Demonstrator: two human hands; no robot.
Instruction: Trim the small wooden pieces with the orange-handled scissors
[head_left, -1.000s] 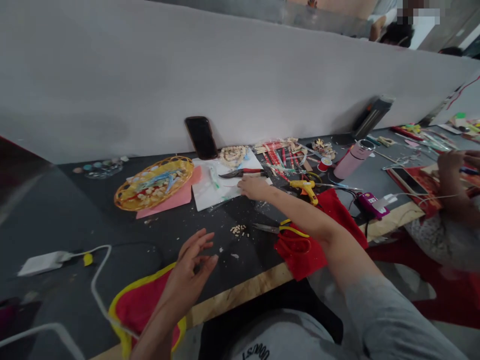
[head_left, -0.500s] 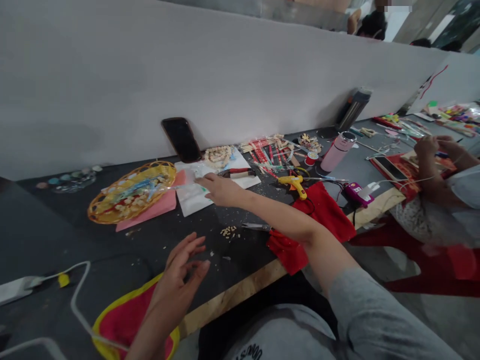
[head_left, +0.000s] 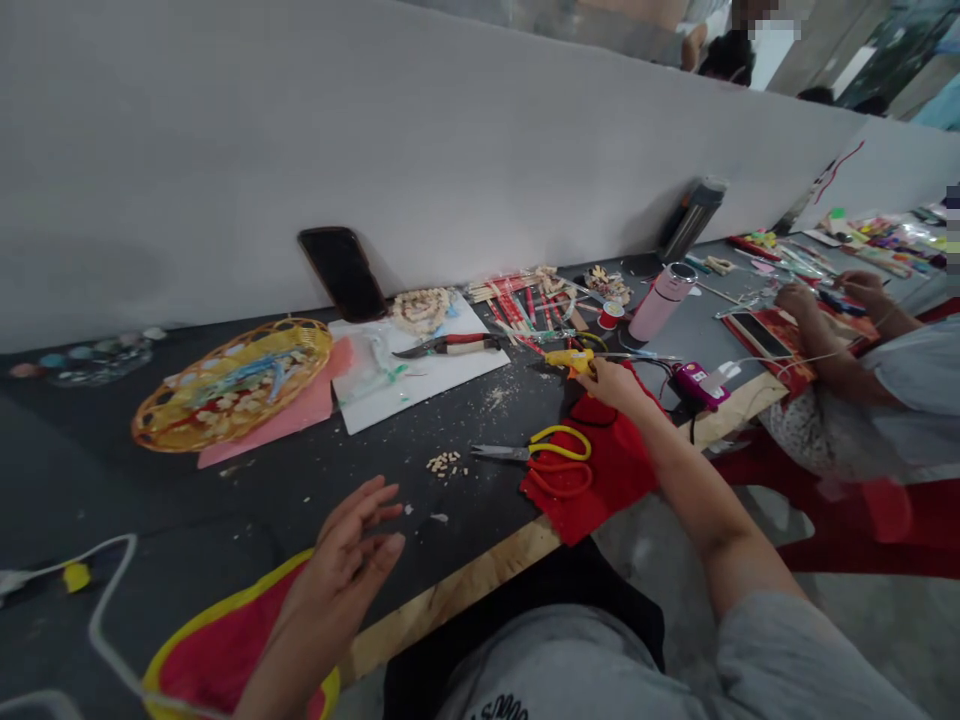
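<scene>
My right hand (head_left: 611, 385) reaches to the yellow glue gun (head_left: 568, 360), its fingers closed at the handle. Under that arm lies a red cloth (head_left: 622, 450), with scissors (head_left: 561, 460) with one yellow and one orange-red handle resting partly on it. Left of the blades is a small pile of short pale wooden pieces (head_left: 444, 464). My left hand (head_left: 352, 555) hovers over the table's near side, fingers apart and holding nothing. Below it sits a red pad with yellow edging (head_left: 225, 640). Pruning shears (head_left: 457, 345) rest on white paper (head_left: 450, 375) beside a clear plastic bag (head_left: 375, 365).
A yellow basket (head_left: 146, 432) of small craft pieces stands at left, near a phone (head_left: 343, 272) leaning on the wall. A pink bottle (head_left: 664, 302), a dark flask (head_left: 694, 220) and a purple power adapter (head_left: 699, 385) are at right. A co-worker's hands (head_left: 799, 300) are further right. A white cable (head_left: 112, 610) crosses the left.
My right hand has moved right, from the plastic bag on the white paper to the glue gun, uncovering the shears and the scissors' handles. My left hand stays open, nearly in place.
</scene>
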